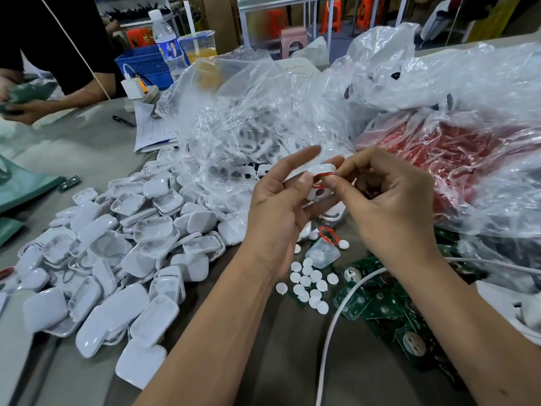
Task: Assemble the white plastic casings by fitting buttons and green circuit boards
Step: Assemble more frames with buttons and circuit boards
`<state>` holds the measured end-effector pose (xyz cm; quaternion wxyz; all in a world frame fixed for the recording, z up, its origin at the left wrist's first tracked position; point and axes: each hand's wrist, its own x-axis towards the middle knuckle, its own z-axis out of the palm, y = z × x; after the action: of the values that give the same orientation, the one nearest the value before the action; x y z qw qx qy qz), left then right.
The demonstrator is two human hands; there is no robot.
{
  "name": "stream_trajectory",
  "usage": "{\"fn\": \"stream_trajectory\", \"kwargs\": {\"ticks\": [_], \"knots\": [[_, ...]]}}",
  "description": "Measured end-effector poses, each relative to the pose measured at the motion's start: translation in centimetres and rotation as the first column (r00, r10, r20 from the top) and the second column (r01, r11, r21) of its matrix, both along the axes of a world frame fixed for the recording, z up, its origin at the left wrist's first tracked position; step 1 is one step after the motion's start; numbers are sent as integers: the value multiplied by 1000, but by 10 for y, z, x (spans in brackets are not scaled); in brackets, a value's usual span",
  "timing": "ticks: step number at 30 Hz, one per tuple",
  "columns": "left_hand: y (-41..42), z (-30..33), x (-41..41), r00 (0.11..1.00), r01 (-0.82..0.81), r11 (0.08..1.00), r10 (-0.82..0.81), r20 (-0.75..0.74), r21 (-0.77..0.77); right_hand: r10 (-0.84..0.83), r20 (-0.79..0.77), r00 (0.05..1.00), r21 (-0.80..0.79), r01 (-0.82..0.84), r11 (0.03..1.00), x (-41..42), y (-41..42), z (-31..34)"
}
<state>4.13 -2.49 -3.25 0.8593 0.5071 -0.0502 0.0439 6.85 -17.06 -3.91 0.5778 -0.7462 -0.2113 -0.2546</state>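
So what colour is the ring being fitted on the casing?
Red: the ring sits against the white casing, clearest in the head view.

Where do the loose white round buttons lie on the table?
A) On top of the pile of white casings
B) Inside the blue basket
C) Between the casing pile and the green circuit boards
C: the white buttons lie scattered on the bare table, with the casing pile on their left and the green circuit boards on their right.

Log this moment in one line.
left hand: holds white plastic casing | right hand: pinches red ring at casing | step: fitting
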Motion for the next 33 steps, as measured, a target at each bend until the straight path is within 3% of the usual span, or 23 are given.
{"fn": "stream_trajectory", "kwargs": {"ticks": [4, 7, 13, 17, 22, 25, 28, 33], "knots": [[-11, 1, -2, 995, -94, 994, 93, 35, 52, -69, -44, 997, -26, 68, 997, 3, 1, -6], [-13, 1, -3, 995, -101, 994, 99, 34, 48, -105, 24, 994, -83, 106, 991, 2, 2, -5], [-11, 5, -4, 998, -70, 982, 69, -10, -174, -107, 295, 950, -235, 180, 955, -3, 3, -1], [-8, 6, -4, 998, -65, 978, 64, -10, -201, -96, 308, 947, -252, 178, 951, -1, 2, -2], [2, 5, 1, 978, -209, 972, 209, -11, -108, -124, 292, 948, -242, 199, 950, 1, -2, -3], [14, 6, 2, 971, -234, 962, 224, 81, 139, -136, 285, 949, -249, 210, 945, 1, -3, -3], [19, 5, -1, 964, -243, 869, 165, 210, 431, -146, 279, 949, -255, 219, 942, 1, -4, -2], [23, 2, 0, 959, -242, 802, 115, 258, 546, -122, 248, 961, -254, 186, 949, 1, -4, -1]]}}
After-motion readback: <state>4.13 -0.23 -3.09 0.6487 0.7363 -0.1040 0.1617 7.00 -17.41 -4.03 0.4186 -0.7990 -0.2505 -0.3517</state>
